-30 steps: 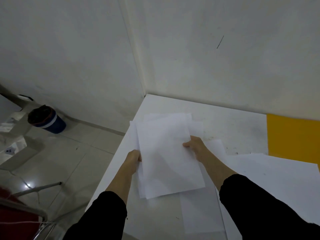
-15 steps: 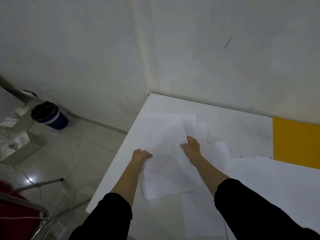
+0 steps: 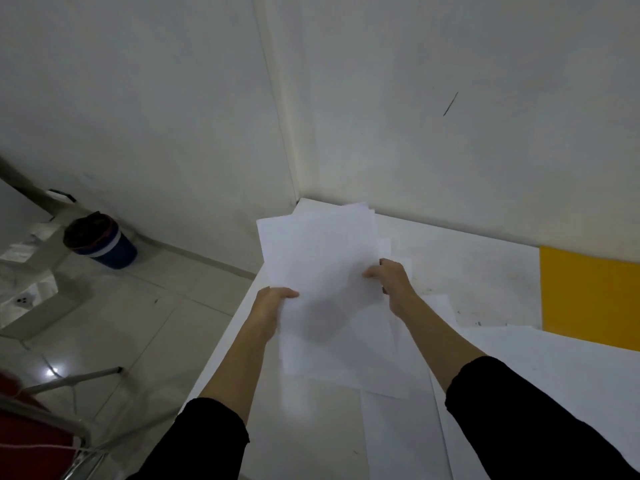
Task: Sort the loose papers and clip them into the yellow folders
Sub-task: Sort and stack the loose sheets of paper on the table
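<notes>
A stack of white loose papers (image 3: 318, 258) is lifted and tilted up over the far left corner of the white table (image 3: 478, 265). My left hand (image 3: 273, 303) grips the stack's left edge. My right hand (image 3: 391, 282) grips its right edge, thumb on top. More loose white sheets (image 3: 398, 434) lie flat on the table below and to the right. A yellow folder (image 3: 588, 292) lies flat at the far right, partly cut off by the frame edge and partly under a sheet.
The table stands in a corner formed by two pale walls. Its left edge drops to a tiled floor with a blue bin (image 3: 104, 240) lined in black. A red chair with a metal frame (image 3: 38, 438) stands at the lower left.
The stack lay nearly flat on the table under both hands; now both hands have raised it and tilted its far edge up towards the wall corner.
</notes>
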Demonstrator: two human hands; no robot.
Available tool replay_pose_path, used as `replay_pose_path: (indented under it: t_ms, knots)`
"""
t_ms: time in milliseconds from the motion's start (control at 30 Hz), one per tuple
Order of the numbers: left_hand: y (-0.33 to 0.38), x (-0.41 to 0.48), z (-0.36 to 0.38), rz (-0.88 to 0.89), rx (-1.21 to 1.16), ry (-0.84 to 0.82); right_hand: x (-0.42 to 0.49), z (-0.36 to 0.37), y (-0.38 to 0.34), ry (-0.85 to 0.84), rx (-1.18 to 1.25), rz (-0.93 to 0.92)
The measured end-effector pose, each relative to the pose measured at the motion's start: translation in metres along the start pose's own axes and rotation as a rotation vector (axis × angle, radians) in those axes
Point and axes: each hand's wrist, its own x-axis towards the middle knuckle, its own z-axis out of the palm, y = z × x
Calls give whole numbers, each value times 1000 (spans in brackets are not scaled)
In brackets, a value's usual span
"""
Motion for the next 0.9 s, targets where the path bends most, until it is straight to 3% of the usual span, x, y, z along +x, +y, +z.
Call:
replay_pose_path:
  t_ms: [167, 400, 600, 900]
  knots:
    - [29, -11, 7, 178, -85, 6, -8, 9, -28, 15, 93, -110]
    - [39, -28, 8, 358, -30, -25, -27, 3, -36, -22, 183, -228]
    - [24, -32, 12, 361, 61, -39, -32, 1, -9, -81, 147, -153]
    - [27, -24, 27, 318, 52, 39, -21, 12, -11, -34, 53, -114]
